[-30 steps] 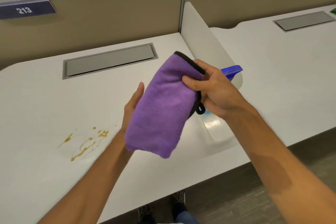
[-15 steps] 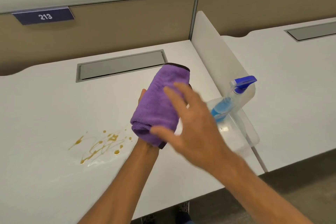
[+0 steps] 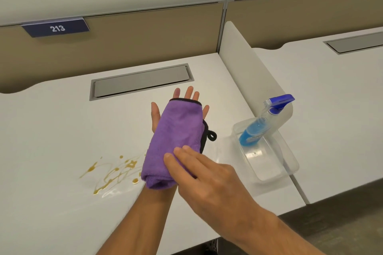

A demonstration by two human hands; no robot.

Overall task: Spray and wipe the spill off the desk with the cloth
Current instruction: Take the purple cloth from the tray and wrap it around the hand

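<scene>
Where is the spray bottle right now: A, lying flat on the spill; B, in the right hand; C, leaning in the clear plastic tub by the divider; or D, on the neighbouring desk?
C: the spray bottle leans in the clear tub beside the divider, and neither hand touches it.

Fluffy purple cloth; smooth white desk; clear plastic tray.

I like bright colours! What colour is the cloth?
Purple with a black edge. The cloth lies on the open left hand, seen in the head view.
</scene>
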